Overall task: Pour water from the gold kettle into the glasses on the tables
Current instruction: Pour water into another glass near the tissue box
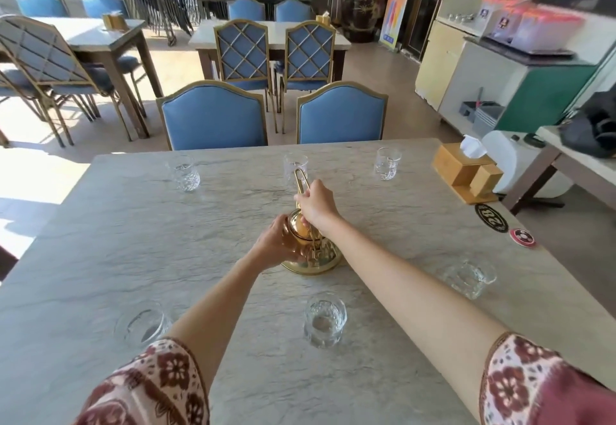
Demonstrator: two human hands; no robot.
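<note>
The gold kettle stands upright in the middle of the grey stone table. My right hand grips its tall gold handle from above. My left hand is pressed against the kettle's left side near the lid. Several clear glasses stand around it: far left, far middle partly behind the handle, far right, near right, near middle and near left. The near middle glass seems to hold a little water.
A wooden tissue box sits at the table's right edge, with a round number "28" sticker and a red coaster nearby. Two blue chairs stand at the far side. More tables and a counter lie beyond.
</note>
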